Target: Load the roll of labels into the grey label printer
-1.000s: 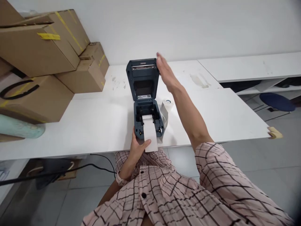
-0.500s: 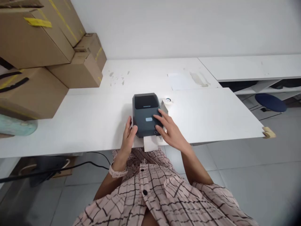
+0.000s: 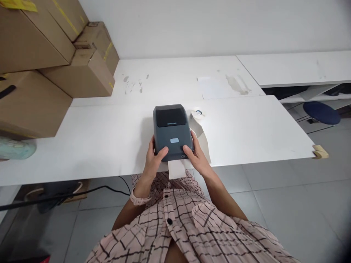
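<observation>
A dark grey label printer (image 3: 174, 132) with a black window and a pale button is at the front of the white table. My left hand (image 3: 153, 157) grips its left side, thumb on top. On the opposite side my right hand (image 3: 197, 155) holds it the same way. White label paper (image 3: 177, 170) sticks out of the printer's front, past the table edge. Beside the printer stands a small white roll (image 3: 197, 113), and a strip of backing paper (image 3: 202, 140) curls down along its right side. The fingers under the printer are hidden.
Stacked cardboard boxes (image 3: 79, 73) fill the table's left end, with a pale green roll (image 3: 17, 148) in front. A white sheet (image 3: 212, 87) lies near the wall. Tan tape wraps the table corner (image 3: 320, 152). A blue stool (image 3: 321, 112) stands right; a black cable (image 3: 101, 188) hangs below.
My right hand has gone from the printer's top to its right side, and my left hand has closed on the left side. More of the backing strip shows.
</observation>
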The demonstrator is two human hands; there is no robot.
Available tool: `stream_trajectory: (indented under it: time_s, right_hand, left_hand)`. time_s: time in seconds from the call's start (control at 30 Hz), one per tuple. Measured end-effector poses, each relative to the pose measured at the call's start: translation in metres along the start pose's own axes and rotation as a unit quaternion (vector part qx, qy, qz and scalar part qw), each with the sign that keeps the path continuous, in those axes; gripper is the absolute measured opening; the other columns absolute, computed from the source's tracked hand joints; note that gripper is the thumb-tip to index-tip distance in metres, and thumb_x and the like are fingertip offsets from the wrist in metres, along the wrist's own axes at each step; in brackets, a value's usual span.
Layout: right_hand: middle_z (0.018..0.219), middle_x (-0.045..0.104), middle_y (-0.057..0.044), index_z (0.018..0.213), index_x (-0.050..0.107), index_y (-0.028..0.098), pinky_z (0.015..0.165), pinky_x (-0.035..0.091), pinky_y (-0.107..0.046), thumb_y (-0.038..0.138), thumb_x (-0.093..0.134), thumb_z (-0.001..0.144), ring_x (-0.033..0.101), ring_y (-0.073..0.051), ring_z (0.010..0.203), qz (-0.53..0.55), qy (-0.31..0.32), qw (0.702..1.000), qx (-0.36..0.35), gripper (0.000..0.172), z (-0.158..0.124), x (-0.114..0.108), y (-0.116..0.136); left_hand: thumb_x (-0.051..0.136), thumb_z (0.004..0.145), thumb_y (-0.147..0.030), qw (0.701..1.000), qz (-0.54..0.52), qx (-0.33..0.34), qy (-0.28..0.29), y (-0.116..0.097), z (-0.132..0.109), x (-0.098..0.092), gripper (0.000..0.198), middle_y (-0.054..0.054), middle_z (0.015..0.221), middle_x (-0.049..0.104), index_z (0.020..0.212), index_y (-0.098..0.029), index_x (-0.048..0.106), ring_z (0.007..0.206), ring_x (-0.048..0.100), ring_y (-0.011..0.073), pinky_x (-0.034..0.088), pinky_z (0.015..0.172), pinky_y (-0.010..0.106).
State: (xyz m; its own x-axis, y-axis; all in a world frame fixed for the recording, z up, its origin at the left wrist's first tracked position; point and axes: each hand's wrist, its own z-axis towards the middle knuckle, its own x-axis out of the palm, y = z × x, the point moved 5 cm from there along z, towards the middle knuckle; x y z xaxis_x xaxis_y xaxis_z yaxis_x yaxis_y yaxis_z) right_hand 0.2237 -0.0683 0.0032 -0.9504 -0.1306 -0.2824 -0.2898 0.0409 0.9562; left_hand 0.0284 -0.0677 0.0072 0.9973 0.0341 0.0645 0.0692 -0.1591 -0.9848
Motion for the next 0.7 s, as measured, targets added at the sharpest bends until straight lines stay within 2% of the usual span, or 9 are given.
stream_trajectory:
  time_s: [0.13, 0.27, 0.37, 0.4, 0.47, 0.5, 0.53, 0.63, 0.7]
  right_hand:
    - [0.172, 0.032, -0.011, 0.168, 0.013, 0.030, 0.124, 0.043, -0.054, 0.064, 0.053, 0.099, 0.039, -0.030, 0.156, 0.047, 0.000, 0.999, 0.009, 0.086, 0.007, 0.005, -0.012]
    - [0.170, 0.035, -0.012, 0.167, 0.015, 0.028, 0.123, 0.044, -0.052, 0.060, 0.051, 0.100, 0.041, -0.030, 0.155, -0.002, -0.019, 1.000, -0.019, 0.082, 0.009, 0.004, -0.011]
    - [0.171, 0.033, -0.012, 0.167, 0.010, 0.026, 0.124, 0.042, -0.052, 0.060, 0.046, 0.102, 0.039, -0.029, 0.156, -0.020, -0.010, 0.999, -0.028, 0.082, 0.010, 0.006, -0.010]
    - [0.171, 0.033, -0.012, 0.167, 0.009, 0.026, 0.125, 0.041, -0.052, 0.061, 0.045, 0.102, 0.038, -0.029, 0.156, -0.018, -0.006, 0.999, -0.026, 0.083, 0.010, 0.006, -0.011]
    - [0.171, 0.033, -0.012, 0.167, 0.009, 0.025, 0.126, 0.039, -0.051, 0.063, 0.045, 0.101, 0.039, -0.028, 0.156, -0.006, -0.003, 1.000, -0.022, 0.084, 0.011, 0.007, -0.012]
    - [0.171, 0.034, -0.013, 0.167, 0.011, 0.025, 0.127, 0.038, -0.050, 0.064, 0.046, 0.101, 0.039, -0.027, 0.156, 0.002, -0.005, 1.000, -0.021, 0.085, 0.011, 0.008, -0.013]
    - [0.171, 0.034, -0.013, 0.167, 0.012, 0.024, 0.127, 0.037, -0.049, 0.064, 0.047, 0.100, 0.040, -0.027, 0.156, 0.009, -0.009, 1.000, -0.022, 0.085, 0.011, 0.008, -0.014]
    - [0.171, 0.033, -0.014, 0.167, 0.010, 0.025, 0.128, 0.036, -0.051, 0.063, 0.045, 0.102, 0.039, -0.027, 0.156, 0.004, -0.024, 0.999, -0.032, 0.083, 0.011, 0.007, -0.016]
    - [0.172, 0.032, -0.014, 0.168, 0.003, 0.026, 0.126, 0.037, -0.055, 0.061, 0.037, 0.105, 0.038, -0.027, 0.156, -0.037, -0.009, 0.997, -0.064, 0.079, 0.010, 0.009, -0.016]
  left_hand:
    - [0.071, 0.087, -0.057, 0.999, 0.009, 0.032, -0.015, 0.001, 0.002, 0.002, 0.085, 0.012, 0.161, 0.048, 0.160, -0.028, 0.037, 0.145, 0.050, 0.0357, 0.050, 0.113, 0.045]
    - [0.070, 0.088, -0.057, 0.998, 0.019, 0.062, -0.015, -0.004, 0.005, 0.004, 0.081, 0.012, 0.159, 0.049, 0.157, -0.027, 0.041, 0.143, 0.051, 0.0353, 0.050, 0.112, 0.044]
    - [0.068, 0.090, -0.057, 0.996, 0.048, 0.074, -0.018, 0.000, -0.003, 0.002, 0.079, 0.012, 0.159, 0.048, 0.157, -0.028, 0.039, 0.142, 0.050, 0.0327, 0.049, 0.111, 0.042]
    - [0.067, 0.090, -0.058, 0.992, 0.072, 0.091, -0.050, 0.003, -0.010, -0.003, 0.078, 0.012, 0.157, 0.049, 0.156, -0.029, 0.039, 0.141, 0.051, 0.0319, 0.049, 0.110, 0.042]
    - [0.065, 0.088, -0.064, 0.968, 0.129, 0.147, -0.159, 0.010, -0.032, -0.018, 0.070, 0.013, 0.140, 0.059, 0.145, -0.028, 0.049, 0.126, 0.058, 0.0296, 0.051, 0.103, 0.043]
    - [0.061, 0.087, -0.070, 0.951, 0.149, 0.176, -0.208, 0.014, -0.045, -0.024, 0.062, 0.010, 0.119, 0.064, 0.131, -0.027, 0.058, 0.108, 0.063, 0.0271, 0.053, 0.095, 0.043]
    - [0.055, 0.088, -0.074, 0.943, 0.156, 0.189, -0.227, 0.019, -0.055, -0.028, 0.053, 0.006, 0.096, 0.063, 0.110, -0.026, 0.065, 0.087, 0.062, 0.0232, 0.054, 0.083, 0.040]
    - [0.052, 0.093, -0.071, 0.980, 0.144, 0.100, -0.095, 0.035, -0.065, -0.017, 0.054, 0.000, 0.060, 0.044, 0.066, -0.024, 0.055, 0.057, 0.042, 0.0157, 0.042, 0.060, 0.033]
    - [0.052, 0.093, -0.070, 0.997, 0.073, -0.013, 0.016, 0.038, -0.062, -0.001, 0.060, -0.003, 0.053, 0.034, 0.056, -0.023, 0.044, 0.049, 0.031, 0.0124, 0.033, 0.052, 0.031]
